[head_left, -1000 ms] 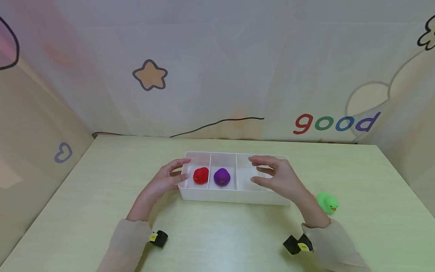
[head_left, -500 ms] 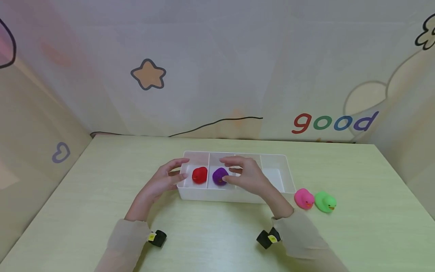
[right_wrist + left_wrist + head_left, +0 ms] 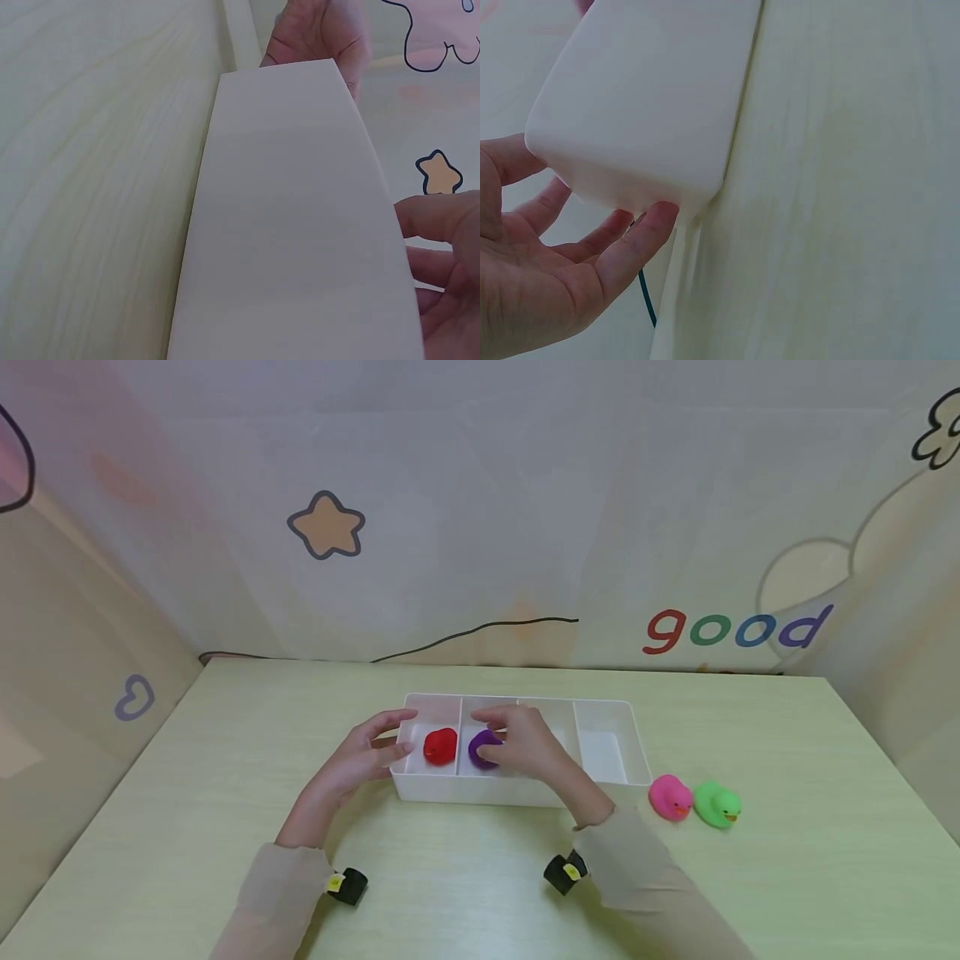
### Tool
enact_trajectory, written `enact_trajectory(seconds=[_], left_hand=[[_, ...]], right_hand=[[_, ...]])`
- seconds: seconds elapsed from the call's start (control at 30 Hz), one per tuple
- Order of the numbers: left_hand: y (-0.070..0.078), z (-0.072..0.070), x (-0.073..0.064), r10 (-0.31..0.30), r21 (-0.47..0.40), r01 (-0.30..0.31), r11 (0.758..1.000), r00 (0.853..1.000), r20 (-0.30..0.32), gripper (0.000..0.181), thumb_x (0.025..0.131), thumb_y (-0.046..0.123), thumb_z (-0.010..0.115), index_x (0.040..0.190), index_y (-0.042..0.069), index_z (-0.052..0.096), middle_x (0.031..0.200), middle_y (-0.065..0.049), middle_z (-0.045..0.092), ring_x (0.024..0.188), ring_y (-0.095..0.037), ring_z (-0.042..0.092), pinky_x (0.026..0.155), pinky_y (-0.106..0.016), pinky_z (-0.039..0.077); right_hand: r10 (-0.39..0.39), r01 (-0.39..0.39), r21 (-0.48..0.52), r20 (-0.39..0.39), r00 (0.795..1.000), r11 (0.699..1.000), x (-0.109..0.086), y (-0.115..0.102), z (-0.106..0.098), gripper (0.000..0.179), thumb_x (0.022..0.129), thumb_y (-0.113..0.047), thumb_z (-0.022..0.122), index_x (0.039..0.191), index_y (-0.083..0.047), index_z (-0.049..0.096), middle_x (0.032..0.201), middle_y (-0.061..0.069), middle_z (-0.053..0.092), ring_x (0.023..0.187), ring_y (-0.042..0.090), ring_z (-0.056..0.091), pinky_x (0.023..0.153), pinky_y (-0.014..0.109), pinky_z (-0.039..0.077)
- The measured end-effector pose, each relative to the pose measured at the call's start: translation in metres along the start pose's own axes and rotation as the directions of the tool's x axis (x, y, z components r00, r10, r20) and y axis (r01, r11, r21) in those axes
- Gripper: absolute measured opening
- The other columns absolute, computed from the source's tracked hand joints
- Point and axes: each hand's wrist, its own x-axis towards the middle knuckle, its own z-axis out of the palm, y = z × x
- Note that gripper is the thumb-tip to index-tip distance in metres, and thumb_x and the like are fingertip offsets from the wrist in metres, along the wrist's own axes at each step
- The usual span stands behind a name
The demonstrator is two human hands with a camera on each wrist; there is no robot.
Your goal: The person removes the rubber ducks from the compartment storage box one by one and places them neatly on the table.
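A long white divided box (image 3: 450, 788) rests on the table. My left hand (image 3: 367, 752) touches its left end with spread fingers; the left wrist view shows fingertips (image 3: 660, 217) against the end wall. In the leftmost compartment sits a red rubber duck (image 3: 440, 747). The compartment beside it holds a purple rubber duck (image 3: 480, 753), partly hidden by my right hand (image 3: 525, 745). That hand hovers over the box, fingers and thumb apart, the thumb in front of the purple duck. In the right wrist view the box's front wall (image 3: 292, 210) hides any contact.
Right of the box, a pink rubber duck (image 3: 671, 798) and a green rubber duck (image 3: 717, 804) stand side by side on the pale wooden table (image 3: 225, 760). The rightmost compartment (image 3: 603, 756) shows its bare floor. A printed curtain (image 3: 480, 527) rises behind the table.
My right hand has moved left across the box, from the right-hand compartments to the purple duck, uncovering the pink duck. The left hand has stayed at the box's left end.
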Motion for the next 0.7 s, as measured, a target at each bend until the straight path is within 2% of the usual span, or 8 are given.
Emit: enact_trajectory(seconds=[0.13, 0.27, 0.33, 0.47, 0.57, 0.7], left_hand=[[0.000, 0.000, 0.000, 0.001, 0.001, -0.001, 1.000, 1.000, -0.002, 0.049, 0.089, 0.008, 0.056, 0.135, 0.013, 0.041, 0.142, -0.014, 0.030, 0.125, -0.038, 0.036, 0.087, -0.045, 0.048], [0.000, 0.000, 0.000, 0.000, 0.003, 0.000, 1.000, 1.000, -0.003, 0.049, 0.089, 0.007, 0.056, 0.135, 0.013, 0.041, 0.142, -0.014, 0.030, 0.125, -0.038, 0.036, 0.087, -0.045, 0.048], [0.000, 0.000, 0.000, 0.000, 0.002, 0.000, 1.000, 1.000, -0.003, 0.049, 0.089, 0.007, 0.056, 0.135, 0.013, 0.041, 0.142, -0.014, 0.030, 0.125, -0.038, 0.036, 0.087, -0.045, 0.047], [0.000, -0.001, 0.000, 0.002, -0.003, -0.002, 1.000, 1.000, -0.002, 0.048, 0.089, 0.006, 0.055, 0.135, 0.013, 0.042, 0.142, -0.014, 0.030, 0.125, -0.038, 0.036, 0.087, -0.046, 0.047], [0.000, -0.001, 0.000, 0.000, -0.006, 0.000, 1.000, 1.000, 0.002, 0.048, 0.089, 0.007, 0.055, 0.135, 0.013, 0.042, 0.142, -0.014, 0.030, 0.125, -0.038, 0.035, 0.087, -0.046, 0.047], [0.000, 0.000, -0.001, -0.004, 0.000, 0.004, 1.000, 1.000, 0.001, 0.048, 0.089, 0.008, 0.056, 0.135, 0.014, 0.042, 0.142, -0.014, 0.030, 0.125, -0.037, 0.035, 0.088, -0.046, 0.047]], right_hand=[[0.011, -0.006, -0.157, 0.033, 0.999, 0.988, 0.004, -0.004, 0.004, 0.040, 0.077, -0.005, 0.069, 0.116, 0.000, 0.061, 0.112, 0.015, 0.062, 0.102, 0.028, 0.055, 0.080, 0.033, 0.051], [-0.015, 0.026, -0.286, 0.041, 0.999, 0.958, 0.005, -0.009, 0.008, 0.036, 0.074, -0.003, 0.071, 0.110, 0.002, 0.064, 0.109, 0.015, 0.064, 0.104, 0.030, 0.055, 0.084, 0.037, 0.049], [-0.022, 0.033, -0.339, 0.037, 0.999, 0.940, 0.005, -0.011, 0.010, 0.033, 0.072, -0.001, 0.071, 0.105, 0.002, 0.066, 0.104, 0.015, 0.065, 0.099, 0.030, 0.057, 0.082, 0.037, 0.050], [-0.014, 0.024, -0.421, 0.027, 1.000, 0.907, 0.006, -0.015, 0.015, 0.017, 0.070, 0.002, 0.070, 0.087, 0.002, 0.069, 0.079, 0.011, 0.065, 0.074, 0.023, 0.056, 0.062, 0.029, 0.049], [-0.026, 0.026, -0.484, 0.007, 1.000, 0.875, 0.006, -0.016, 0.017, 0.004, 0.070, 0.003, 0.068, 0.071, 0.000, 0.065, 0.062, 0.006, 0.057, 0.059, 0.019, 0.047, 0.048, 0.023, 0.038], [-0.054, 0.033, -0.540, -0.024, 0.998, 0.841, 0.007, -0.016, 0.021, 0.015, 0.070, 0.004, 0.066, 0.061, -0.004, 0.057, 0.058, 0.004, 0.051, 0.056, 0.017, 0.044, 0.044, 0.022, 0.033]])
